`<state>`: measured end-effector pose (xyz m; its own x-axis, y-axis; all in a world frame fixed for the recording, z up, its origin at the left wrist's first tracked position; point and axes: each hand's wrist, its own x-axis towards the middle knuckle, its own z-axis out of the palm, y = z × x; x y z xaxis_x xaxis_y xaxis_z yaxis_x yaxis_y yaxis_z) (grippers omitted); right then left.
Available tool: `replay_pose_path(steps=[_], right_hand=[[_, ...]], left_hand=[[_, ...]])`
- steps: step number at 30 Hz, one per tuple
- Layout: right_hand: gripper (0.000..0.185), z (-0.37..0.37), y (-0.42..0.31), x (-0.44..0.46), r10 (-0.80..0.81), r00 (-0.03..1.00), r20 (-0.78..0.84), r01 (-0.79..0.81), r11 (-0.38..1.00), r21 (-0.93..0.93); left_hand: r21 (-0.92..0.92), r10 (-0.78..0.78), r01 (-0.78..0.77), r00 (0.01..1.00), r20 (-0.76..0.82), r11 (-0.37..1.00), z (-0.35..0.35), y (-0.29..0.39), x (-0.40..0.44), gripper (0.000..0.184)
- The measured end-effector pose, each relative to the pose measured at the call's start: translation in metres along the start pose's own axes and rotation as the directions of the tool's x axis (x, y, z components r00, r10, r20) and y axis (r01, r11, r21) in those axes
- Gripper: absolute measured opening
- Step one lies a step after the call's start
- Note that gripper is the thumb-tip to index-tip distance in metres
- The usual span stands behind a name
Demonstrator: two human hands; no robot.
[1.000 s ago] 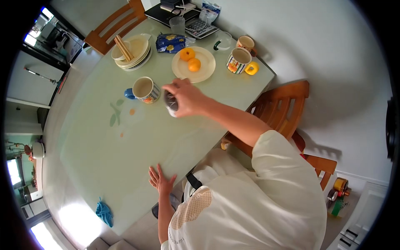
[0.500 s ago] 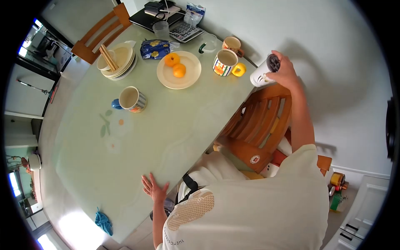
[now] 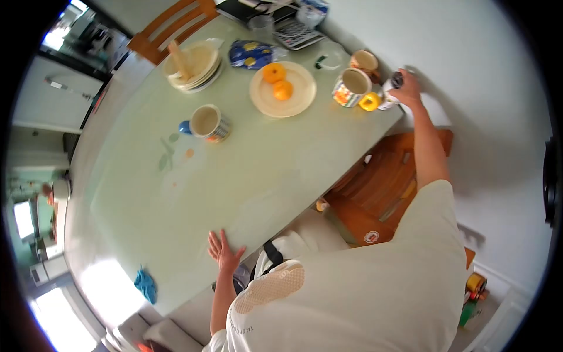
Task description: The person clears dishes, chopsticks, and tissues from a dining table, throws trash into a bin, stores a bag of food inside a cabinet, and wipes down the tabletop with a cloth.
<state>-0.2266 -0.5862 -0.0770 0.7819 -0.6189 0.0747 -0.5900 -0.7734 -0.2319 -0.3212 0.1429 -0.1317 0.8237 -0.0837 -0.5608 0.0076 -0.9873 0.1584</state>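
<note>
Right hand [image 3: 409, 89]: fingers wrapped around the upper part of the can, a narrow hold; the arm stretches out over the chair [image 3: 375, 190].
Can [image 3: 387, 96]: white with a dark top, in the right hand at the table's far right corner, just beside the yellow handle [image 3: 369, 102]; whether its base touches the table cannot be told.
Left hand [image 3: 223, 252]: palm down on the near edge of the table [image 3: 176, 217], fingers spread, holding nothing.
Patterned mug [image 3: 350, 88]: upright, owner of the yellow handle, in front of the brown mug [image 3: 365, 61].
Blue-handled mug [image 3: 210, 124]: upright, alone near the middle, handle to the left.
Plate [image 3: 302, 88]: bears two orange fruits [image 3: 282, 90], side by side.
Stack of plates [image 3: 206, 57]: at the far left, with wooden sticks [image 3: 177, 61] on top.
Blue packet [image 3: 249, 54]: between the stack and the plate.
Calculator [image 3: 300, 34]: near the wall, beside the tumbler [image 3: 261, 26].
Teal cloth [image 3: 145, 286]: crumpled at the table's near left end.
</note>
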Motion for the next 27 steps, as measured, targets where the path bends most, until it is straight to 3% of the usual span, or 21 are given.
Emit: replay_pose_path(steps=[6,8,9,11,13,15,17,19,21,22,24,27], right_hand=[[0.094,-0.009,-0.002,-0.002,-0.101,0.995,0.024,0.103,0.992,-0.074],[0.093,-0.028,-0.017,-0.007,-0.026,0.991,-0.131,-0.005,0.973,-0.232],[0.093,-0.043,-0.037,-0.013,-0.042,0.991,-0.129,0.012,0.973,-0.229],[0.091,-0.064,-0.101,-0.032,-0.24,0.905,-0.35,0.285,0.955,0.082],[0.088,-0.051,-0.184,-0.056,-0.199,0.975,-0.097,0.216,0.756,0.618],[0.081,-0.02,-0.263,-0.077,-0.574,0.806,-0.143,0.534,0.601,0.594],[0.088,0.037,-0.333,-0.092,-0.756,0.623,-0.199,0.741,0.49,0.459],[0.097,0.066,-0.401,-0.109,-0.77,0.637,0.044,0.649,0.565,0.509],[0.097,0.089,-0.452,-0.126,-0.653,0.738,0.168,0.576,0.74,0.348],[0.097,0.098,-0.473,-0.127,-0.649,0.745,0.155,0.571,0.741,0.353],[0.092,0.11,-0.496,-0.123,-0.531,0.749,0.397,0.466,0.847,0.256],[0.086,0.113,-0.502,-0.124,-0.507,0.739,0.443,0.5,0.854,0.143]], left_hand=[[-0.051,-0.012,0.012,1.0,0.003,0.999,-0.008,0.006,-0.003,0.103],[-0.059,-0.013,0.013,1.0,-0.004,0.998,-0.009,0.005,-0.002,0.103],[-0.058,-0.004,0.003,1.0,-0.001,0.998,-0.009,0.004,-0.002,0.103],[-0.062,-0.002,0.002,1.0,0.004,0.998,-0.006,0.003,-0.003,0.102],[-0.061,0.018,-0.019,1.0,-0.016,0.998,-0.004,0.001,-0.002,0.103],[-0.057,0.011,-0.012,1.0,-0.013,0.998,-0.003,0.0,-0.002,0.103],[-0.049,0.011,-0.012,1.0,-0.017,0.999,-0.002,0.0,0.001,0.103],[-0.038,0.0,0.0,1.0,-0.001,0.999,0.0,-0.002,0.0,0.104],[-0.031,-0.006,0.006,1.0,-0.002,1.0,0.001,-0.001,0.0,0.104],[-0.032,-0.007,0.007,1.0,0.006,0.999,0.0,-0.001,0.001,0.104],[-0.032,0.0,0.0,1.0,0.003,0.999,-0.001,-0.001,0.0,0.104],[-0.052,0.01,-0.01,1.0,0.011,0.999,-0.005,0.002,0.0,0.103]])
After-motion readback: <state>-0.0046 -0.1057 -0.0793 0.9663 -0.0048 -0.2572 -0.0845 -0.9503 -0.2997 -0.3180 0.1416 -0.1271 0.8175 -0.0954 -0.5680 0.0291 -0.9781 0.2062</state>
